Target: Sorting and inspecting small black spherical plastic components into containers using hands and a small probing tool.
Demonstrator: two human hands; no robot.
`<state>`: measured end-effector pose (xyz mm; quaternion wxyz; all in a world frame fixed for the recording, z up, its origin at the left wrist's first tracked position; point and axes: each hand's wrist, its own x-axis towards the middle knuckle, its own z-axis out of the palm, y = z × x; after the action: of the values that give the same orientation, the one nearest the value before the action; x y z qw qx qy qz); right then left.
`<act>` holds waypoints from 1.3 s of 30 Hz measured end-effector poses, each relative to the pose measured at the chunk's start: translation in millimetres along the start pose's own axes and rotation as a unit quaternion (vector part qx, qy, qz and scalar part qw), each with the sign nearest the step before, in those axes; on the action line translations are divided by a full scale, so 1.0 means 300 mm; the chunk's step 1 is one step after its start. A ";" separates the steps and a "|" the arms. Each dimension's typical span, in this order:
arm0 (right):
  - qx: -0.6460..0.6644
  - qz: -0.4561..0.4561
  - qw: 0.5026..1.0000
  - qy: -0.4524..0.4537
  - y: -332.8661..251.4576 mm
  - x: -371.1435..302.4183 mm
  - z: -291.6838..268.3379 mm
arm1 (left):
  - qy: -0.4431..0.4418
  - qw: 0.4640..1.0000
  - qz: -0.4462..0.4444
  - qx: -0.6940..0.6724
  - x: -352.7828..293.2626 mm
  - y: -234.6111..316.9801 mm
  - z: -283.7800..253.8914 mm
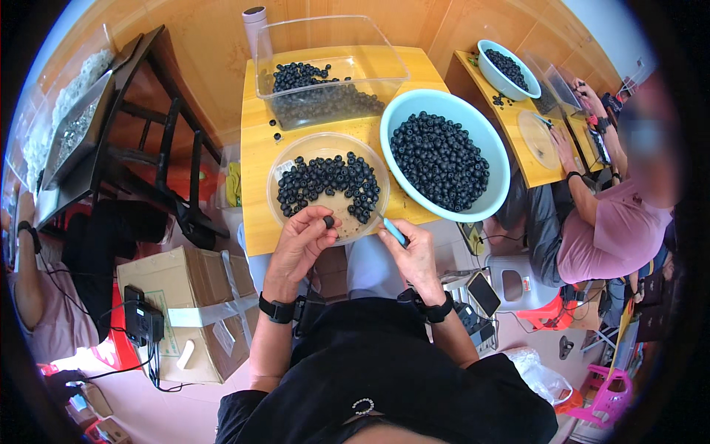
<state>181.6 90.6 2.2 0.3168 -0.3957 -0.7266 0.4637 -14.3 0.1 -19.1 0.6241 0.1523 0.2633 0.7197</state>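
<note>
My left hand (302,240) pinches one small black round piece (328,221) between thumb and fingertips, over the near edge of a clear round tray (275,194). In the tray lies an arc of similar black pieces (325,176), bead-like, some showing a hole. My right hand (412,251) grips a slim tool with a light-blue handle (394,232). Its thin metal tip points toward the tray's right rim; its exact shape is too small to make out. Right of the tray stands a pale blue basin (498,166) heaped with the same black pieces.
Behind the tray, a clear plastic bin (333,21) holds more black pieces on the wooden table (255,229). A pink bottle (256,29) stands behind. At right, a co-worker (610,237) sits by another blue basin (482,50). A taped cardboard box (159,274) is at left.
</note>
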 end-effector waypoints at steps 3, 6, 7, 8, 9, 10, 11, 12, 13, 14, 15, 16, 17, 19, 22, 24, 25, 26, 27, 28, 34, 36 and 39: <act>-0.018 -0.007 0.999 -0.032 -0.034 -0.008 -0.008 | -0.009 0.999 0.023 -0.024 -0.001 -0.018 0.007; -0.016 -0.005 0.998 -0.055 -0.056 -0.012 0.000 | -0.017 0.999 0.018 -0.043 -0.006 -0.027 0.000; 0.001 -0.010 0.999 -0.051 -0.059 -0.013 0.004 | -0.016 0.999 0.020 -0.044 -0.007 -0.029 0.003; 0.001 -0.011 0.998 -0.054 -0.060 -0.012 0.003 | -0.028 0.998 0.014 -0.060 -0.004 -0.031 0.007; 0.004 -0.023 0.998 -0.050 -0.060 -0.008 0.000 | -0.040 0.996 0.009 -0.077 -0.002 -0.032 0.010; 0.008 -0.035 0.998 -0.046 -0.060 -0.004 -0.003 | -0.037 0.996 0.012 -0.077 0.000 -0.034 0.016; 0.008 -0.036 0.998 -0.051 -0.060 0.001 -0.007 | -0.041 0.996 0.002 -0.073 0.002 -0.035 0.023; 0.001 -0.044 0.998 -0.045 -0.060 0.007 -0.012 | -0.044 0.997 -0.006 -0.069 0.003 -0.037 0.027; -0.007 -0.052 0.998 -0.039 -0.062 0.013 -0.015 | -0.041 0.997 -0.002 -0.069 0.003 -0.040 0.029; -0.020 -0.052 0.998 -0.041 -0.074 0.018 -0.019 | -0.041 0.997 -0.005 -0.072 0.002 -0.042 0.031; -0.021 -0.053 0.997 -0.042 -0.084 0.019 -0.020 | -0.043 0.996 -0.009 -0.075 0.004 -0.046 0.035; -0.020 -0.063 0.997 -0.039 -0.092 0.020 -0.021 | -0.043 0.996 -0.008 -0.077 0.005 -0.048 0.038; -0.019 -0.073 0.997 -0.035 -0.102 0.020 -0.023 | -0.040 0.996 -0.007 -0.076 0.005 -0.049 0.043; -0.044 -0.109 0.992 -0.044 -0.138 0.020 -0.023 | -0.037 0.996 -0.005 -0.075 0.005 -0.050 0.044; -0.095 -0.161 0.980 -0.065 -0.169 0.015 -0.019 | -0.041 0.997 -0.011 -0.071 0.008 -0.052 0.046; -0.121 -0.177 0.974 -0.078 -0.175 0.013 -0.014 | -0.051 0.997 -0.009 -0.052 0.012 -0.051 0.055; -0.134 -0.184 0.970 -0.082 -0.176 0.013 -0.012 | -0.051 0.997 -0.009 -0.053 0.014 -0.051 0.056; -0.147 -0.192 0.967 -0.085 -0.178 0.013 -0.011 | -0.061 0.997 -0.006 -0.052 0.015 -0.052 0.057; -0.148 -0.192 0.966 -0.086 -0.181 0.014 -0.010 | -0.071 0.996 -0.003 -0.051 0.016 -0.053 0.057; -0.154 -0.200 0.964 -0.080 -0.184 0.015 -0.010 | -0.072 0.996 -0.002 -0.052 0.016 -0.054 0.057; -0.169 -0.210 0.960 -0.082 -0.188 0.016 -0.010 | -0.063 0.997 -0.007 -0.050 0.011 -0.050 0.056; -0.173 -0.209 0.959 -0.085 -0.193 0.016 -0.009 | -0.067 0.997 -0.003 -0.048 0.012 -0.052 0.052; -0.178 -0.209 0.958 -0.081 -0.195 0.015 -0.008 | -0.069 0.996 -0.002 -0.048 0.012 -0.053 0.048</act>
<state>164.8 80.6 57.5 0.2711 -0.2461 -0.8873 0.2806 6.1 7.6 -16.8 0.6489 0.1706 0.1847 0.7182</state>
